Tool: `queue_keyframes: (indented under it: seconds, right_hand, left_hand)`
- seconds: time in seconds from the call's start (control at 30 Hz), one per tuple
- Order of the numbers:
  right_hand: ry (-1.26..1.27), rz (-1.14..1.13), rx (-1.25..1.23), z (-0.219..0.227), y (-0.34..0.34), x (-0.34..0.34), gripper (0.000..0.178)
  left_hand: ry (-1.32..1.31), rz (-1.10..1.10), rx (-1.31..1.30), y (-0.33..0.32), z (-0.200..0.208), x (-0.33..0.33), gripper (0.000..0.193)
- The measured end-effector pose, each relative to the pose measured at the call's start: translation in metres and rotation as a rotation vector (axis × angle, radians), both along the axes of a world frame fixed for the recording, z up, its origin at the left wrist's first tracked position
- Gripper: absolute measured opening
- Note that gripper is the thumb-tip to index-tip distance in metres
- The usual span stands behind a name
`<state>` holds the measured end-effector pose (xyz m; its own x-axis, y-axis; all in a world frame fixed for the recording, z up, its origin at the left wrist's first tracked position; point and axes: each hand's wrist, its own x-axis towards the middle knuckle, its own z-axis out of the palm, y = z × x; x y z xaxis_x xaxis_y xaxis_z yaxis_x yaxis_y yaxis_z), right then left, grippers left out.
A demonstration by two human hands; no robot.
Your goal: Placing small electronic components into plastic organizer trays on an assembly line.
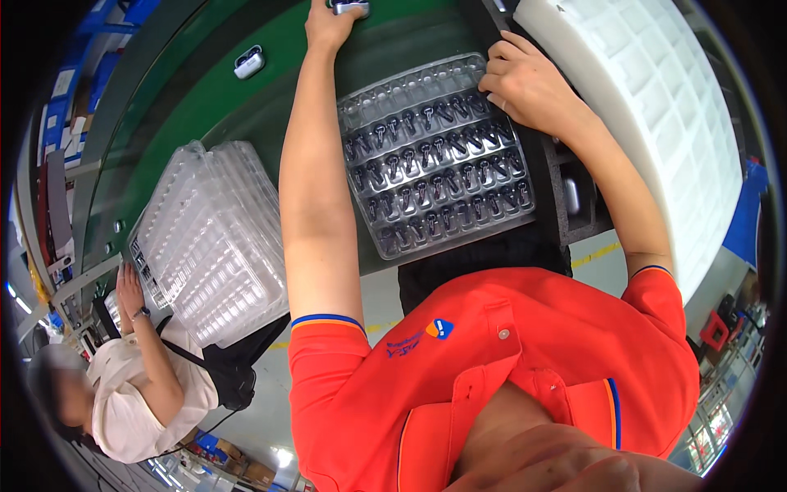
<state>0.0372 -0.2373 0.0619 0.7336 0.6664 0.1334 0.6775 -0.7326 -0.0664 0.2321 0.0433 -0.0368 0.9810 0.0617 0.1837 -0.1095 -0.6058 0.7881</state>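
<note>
Reaching to the top edge, my left hand point(329, 29) is closed on a small earbud charging case point(351, 8), partly cut off by the frame. My right hand point(525, 86) is at the upper right corner of a clear plastic tray point(407, 85). Its fingers curl over the rim, and their tips are too hidden to show what they grip. Dark earbuds point(438, 149) lie in rows in the tray, while the far row's pockets look bare. Another charging case point(248, 62), with its lid up, stands on the green belt point(209, 78) to the left.
Stacked clear trays point(215, 238) stand left of my arm. A white moulded foam sheet point(656, 90) rises on the right. Beside my right forearm, a dark foam holder point(566, 184) contains a silvery piece. A co-worker point(135, 385) sits at the lower left, hands near the stack.
</note>
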Motion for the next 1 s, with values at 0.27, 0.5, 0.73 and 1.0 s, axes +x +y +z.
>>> queue_keyframes:
  seconds: [0.27,0.5,0.73,1.0]
  right_hand:
    - [-0.151,-0.030,0.005,-0.014,0.002,-0.001,0.008]
    - [-0.111,-0.154,-0.038,-0.008,-0.001,-0.020,0.014]
    - [-0.238,-0.233,0.270,0.091,-0.030,-0.097,0.029]
    - [-0.230,-1.007,-0.002,0.141,-0.180,-0.284,0.061]
  left_hand:
    - [-0.158,0.216,0.528,0.028,-0.005,0.002,0.080]
    - [-0.442,-0.446,0.187,-0.082,0.058,-0.209,0.043]
    - [-0.283,-0.594,0.485,-0.091,0.041,-0.272,0.067]
    - [-0.270,-0.638,0.614,-0.101,0.046,-0.269,0.062]
